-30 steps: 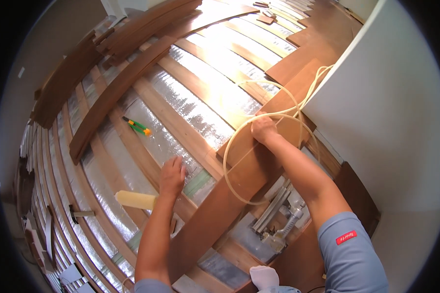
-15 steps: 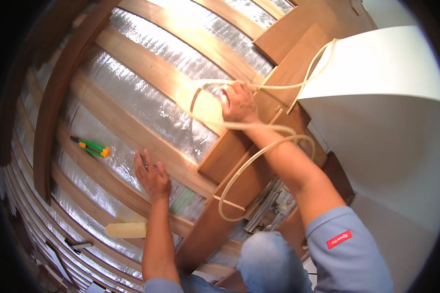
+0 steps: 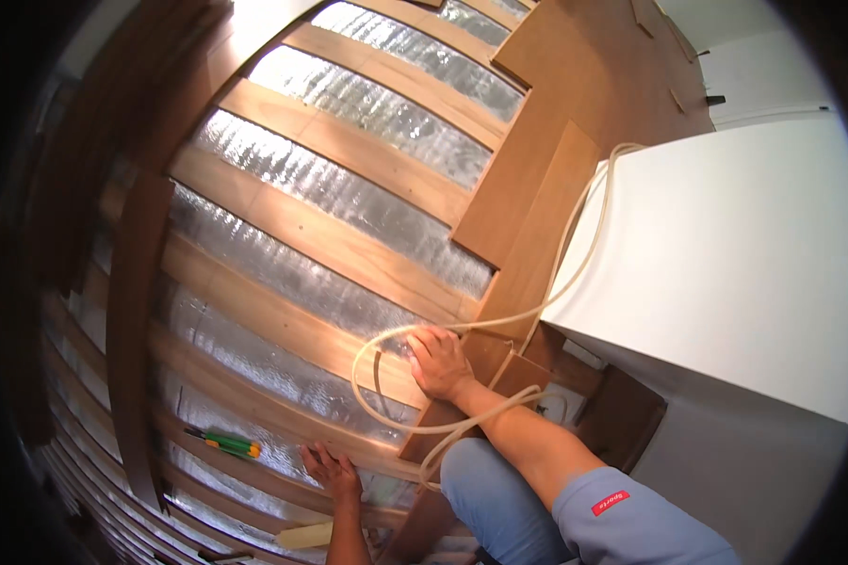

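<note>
My right hand (image 3: 435, 363) is open, fingers slightly bent over a pale wooden batten (image 3: 304, 330) beside the edge of a brown board (image 3: 487, 354). Loops of cream hose (image 3: 528, 314) surround this hand and cross my forearm. My left hand (image 3: 332, 471) rests open lower down, fingers spread on another batten (image 3: 273, 414). Left of it lies a green-and-yellow hand tool (image 3: 234, 444) with a dark tip. A pale yellow block (image 3: 302, 535) lies below. Whatever is under my knee (image 3: 488, 494) is mostly hidden.
Battens alternate with silver foil sheeting (image 3: 316, 221). Laid brown planks (image 3: 612, 75) run along the right, up to a white boxed structure (image 3: 702, 254) and wall. Long dark boards (image 3: 132, 339) lie across the battens at the left, with more stacked farther up.
My view has swung, so the floor appears lower. My left hand has uncurled and spread its fingers. My right hand moved forward within the hose loops, and my knee has come down beside the board.
</note>
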`<state>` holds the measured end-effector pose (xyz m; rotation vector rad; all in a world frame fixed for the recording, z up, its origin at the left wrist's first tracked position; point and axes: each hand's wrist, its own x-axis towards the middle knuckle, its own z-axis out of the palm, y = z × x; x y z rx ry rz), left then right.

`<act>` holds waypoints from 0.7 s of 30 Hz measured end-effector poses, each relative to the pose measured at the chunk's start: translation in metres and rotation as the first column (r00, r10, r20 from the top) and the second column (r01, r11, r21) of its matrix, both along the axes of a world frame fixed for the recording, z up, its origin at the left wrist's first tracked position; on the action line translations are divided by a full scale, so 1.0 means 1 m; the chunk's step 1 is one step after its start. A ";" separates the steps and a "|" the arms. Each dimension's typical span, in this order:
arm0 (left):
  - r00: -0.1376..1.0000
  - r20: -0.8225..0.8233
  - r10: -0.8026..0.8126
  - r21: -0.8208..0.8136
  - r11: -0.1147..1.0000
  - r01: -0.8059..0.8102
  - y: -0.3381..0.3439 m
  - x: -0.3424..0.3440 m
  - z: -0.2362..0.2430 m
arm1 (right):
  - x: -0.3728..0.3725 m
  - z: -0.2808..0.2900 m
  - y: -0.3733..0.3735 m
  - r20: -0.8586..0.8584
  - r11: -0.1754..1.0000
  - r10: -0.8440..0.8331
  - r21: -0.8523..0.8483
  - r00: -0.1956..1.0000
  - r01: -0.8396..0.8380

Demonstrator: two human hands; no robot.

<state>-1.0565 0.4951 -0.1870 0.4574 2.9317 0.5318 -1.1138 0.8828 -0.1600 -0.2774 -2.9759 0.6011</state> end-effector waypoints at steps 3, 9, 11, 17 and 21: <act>0.996 0.071 0.056 0.039 0.997 -0.059 0.036 -0.057 0.019 | 0.007 0.004 0.010 -0.001 1.000 -0.016 0.011 1.000 0.016; 0.967 -0.237 -0.095 0.012 0.995 0.100 0.187 -0.347 0.033 | -0.017 0.009 -0.010 -0.004 0.999 -0.003 0.045 1.000 0.003; 0.945 -0.264 -0.195 0.055 0.975 0.217 0.265 -0.428 0.030 | -0.012 0.008 -0.003 0.039 0.994 0.010 0.107 0.999 -0.014; 0.952 -0.272 -0.143 -0.030 0.990 0.140 0.394 -0.524 -0.022 | -0.009 0.010 0.016 0.071 0.994 0.015 0.111 0.997 -0.023; 0.959 -0.245 -0.142 -0.062 0.989 0.131 0.387 -0.518 -0.016 | -0.013 0.019 0.017 0.162 0.999 0.007 0.033 0.987 -0.013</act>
